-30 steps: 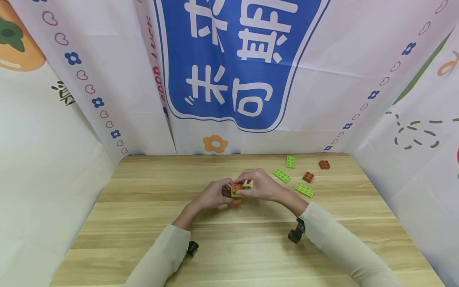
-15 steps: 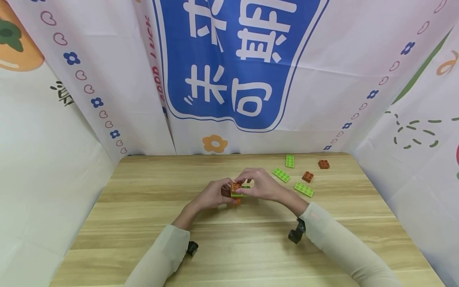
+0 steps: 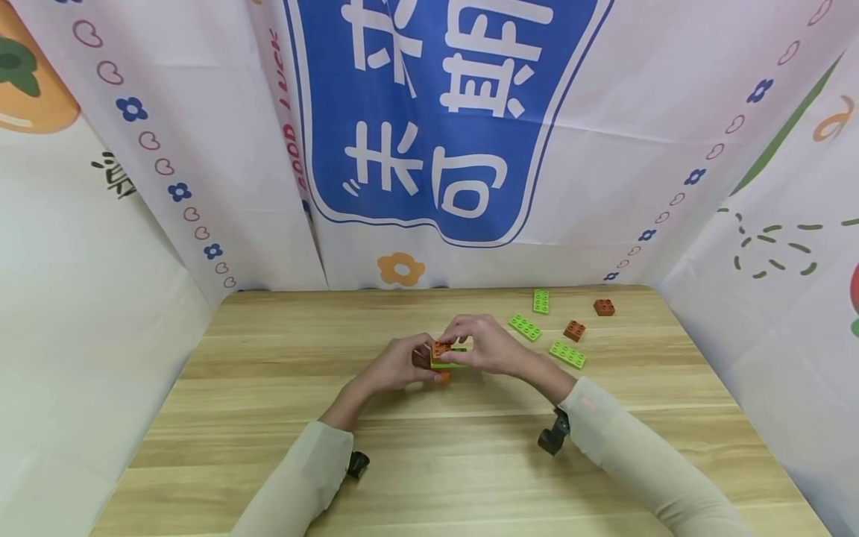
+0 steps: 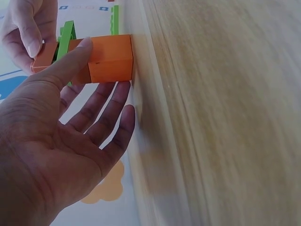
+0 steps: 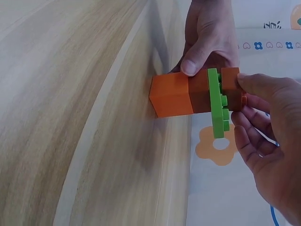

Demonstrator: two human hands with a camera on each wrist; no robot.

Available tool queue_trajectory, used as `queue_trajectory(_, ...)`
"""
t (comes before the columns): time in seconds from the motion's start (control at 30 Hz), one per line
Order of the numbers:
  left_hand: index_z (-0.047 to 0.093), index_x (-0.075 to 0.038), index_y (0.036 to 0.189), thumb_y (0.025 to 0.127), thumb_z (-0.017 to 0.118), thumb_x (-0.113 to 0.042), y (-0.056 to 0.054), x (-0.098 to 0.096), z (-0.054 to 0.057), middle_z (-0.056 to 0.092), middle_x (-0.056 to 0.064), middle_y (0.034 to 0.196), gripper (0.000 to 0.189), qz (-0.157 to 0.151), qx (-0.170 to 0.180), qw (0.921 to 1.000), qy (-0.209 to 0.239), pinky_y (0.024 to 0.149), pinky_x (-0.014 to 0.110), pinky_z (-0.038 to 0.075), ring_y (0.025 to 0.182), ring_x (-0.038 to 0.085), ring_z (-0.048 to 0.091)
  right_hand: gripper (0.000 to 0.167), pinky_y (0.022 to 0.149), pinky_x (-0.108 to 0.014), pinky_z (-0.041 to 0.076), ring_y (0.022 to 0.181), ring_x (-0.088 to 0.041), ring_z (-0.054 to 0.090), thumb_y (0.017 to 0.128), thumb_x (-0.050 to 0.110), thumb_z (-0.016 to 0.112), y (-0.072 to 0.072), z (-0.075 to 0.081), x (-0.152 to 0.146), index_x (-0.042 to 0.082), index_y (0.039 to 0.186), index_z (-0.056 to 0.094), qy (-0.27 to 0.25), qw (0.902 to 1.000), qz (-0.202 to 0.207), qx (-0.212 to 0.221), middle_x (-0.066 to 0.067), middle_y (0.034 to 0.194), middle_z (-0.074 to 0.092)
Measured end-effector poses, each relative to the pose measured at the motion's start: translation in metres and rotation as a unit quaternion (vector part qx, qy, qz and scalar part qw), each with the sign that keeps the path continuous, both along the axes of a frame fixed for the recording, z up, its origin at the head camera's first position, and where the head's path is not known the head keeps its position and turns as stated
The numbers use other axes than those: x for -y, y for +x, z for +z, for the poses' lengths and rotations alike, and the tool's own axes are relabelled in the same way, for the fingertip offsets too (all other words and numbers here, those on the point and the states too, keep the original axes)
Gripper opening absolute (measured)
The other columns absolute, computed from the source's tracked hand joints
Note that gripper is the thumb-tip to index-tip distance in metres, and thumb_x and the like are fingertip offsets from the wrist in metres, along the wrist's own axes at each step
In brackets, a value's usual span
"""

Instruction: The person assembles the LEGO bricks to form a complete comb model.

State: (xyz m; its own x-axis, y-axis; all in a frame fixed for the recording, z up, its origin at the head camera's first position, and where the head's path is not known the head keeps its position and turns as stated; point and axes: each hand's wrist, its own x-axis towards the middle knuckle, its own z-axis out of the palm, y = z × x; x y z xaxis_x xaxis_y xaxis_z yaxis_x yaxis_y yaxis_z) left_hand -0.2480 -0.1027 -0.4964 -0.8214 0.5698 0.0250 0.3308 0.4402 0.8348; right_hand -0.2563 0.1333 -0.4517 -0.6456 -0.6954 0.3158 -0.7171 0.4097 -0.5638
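Rectangular orange, brown and green plastic brick tower (image 5: 199,94), upright over the wooden surface (image 3: 429,462) — left hand (image 3: 400,363) clamped round its lower bricks (image 4: 112,63), right hand (image 3: 491,349) pinching the top brown brick (image 5: 230,77). Probably light, rigid, smooth — hold its flat lower sides.

In the head view, the left hand (image 3: 403,365) covers much of the orange block (image 3: 441,378) at its fingertips, and the right hand (image 3: 488,347) hides one end of the green brick (image 5: 217,106). Seen from the left wrist, the left hand covers part of the middle brown block (image 5: 199,96). Whether the top brown block (image 5: 230,89) at the right fingertips sits flush is too small to tell. Behind the hands, both sleeves (image 3: 302,477) leave the bottom edge; beyond them, the wall cloth (image 3: 604,171) is cut by the top.
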Motion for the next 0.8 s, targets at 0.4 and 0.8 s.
queue_trajectory(0.4, 0.071, -0.013, 0.114, 0.088, 0.089, -0.017, 0.0005, 0.0008, 0.0015, 0.075, -0.001, 0.107, 0.032, 0.007, 0.002, 1.0000, 0.001, 0.092, 0.033, 0.060, 0.101, 0.018, 0.073, 0.022, 0.078, -0.042, 0.062, 0.094, -0.013, 0.071, 0.090, 0.017, 0.087, 0.0039, 0.0054, 0.0042, 0.007, 0.109, 0.083, 0.022, 0.9997, -0.011, -0.005, -0.002, 0.104, 0.076)
queue_trajectory(0.8, 0.069, -0.010, 0.108, 0.090, 0.087, -0.014, 0.0014, 0.0000, 0.0018, 0.075, 0.004, 0.106, 0.026, 0.008, -0.003, 1.0000, 0.004, 0.087, 0.033, 0.060, 0.098, 0.020, 0.072, 0.022, 0.079, -0.040, 0.062, 0.094, -0.016, 0.072, 0.091, 0.015, 0.086, 0.0040, 0.0047, 0.0068, 0.006, 0.111, 0.082, 0.030, 0.9995, -0.009, 0.004, -0.004, 0.104, 0.076)
